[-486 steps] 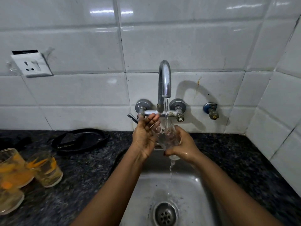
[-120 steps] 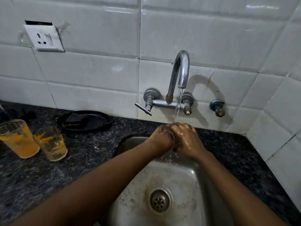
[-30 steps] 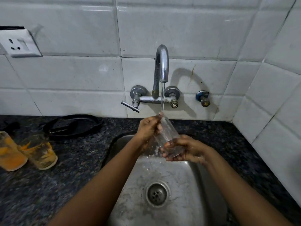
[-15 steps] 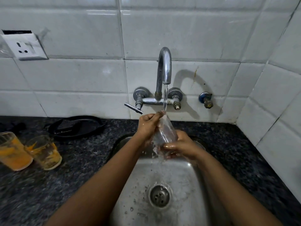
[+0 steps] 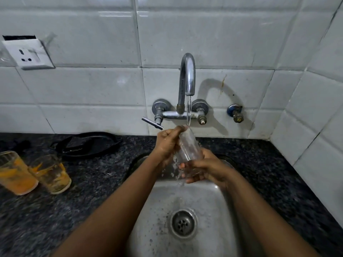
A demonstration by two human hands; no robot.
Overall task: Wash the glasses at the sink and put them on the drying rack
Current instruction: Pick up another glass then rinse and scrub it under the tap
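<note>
In the head view, a clear glass (image 5: 189, 151) is held tilted over the steel sink (image 5: 204, 197) at the centre of the frame, its closed base uppermost under the stream from the tap (image 5: 187, 78). The left hand (image 5: 168, 143) is curled round the upper part of the glass, its grip clamped there; the right hand (image 5: 206, 168) is wrapped round the lower, mouth end, its grip likewise clamped on it. Water is splashing from the mouth into the sink. Compared with half a second earlier, the glass is held in much the same tilt and place, and the right hand is seen slightly lower. At the left edge, two glasses with orange residue (image 5: 50, 173) are left standing on the dark counter (image 5: 92, 191), unmoved, with a black pan (image 5: 87, 145) behind them.
</note>
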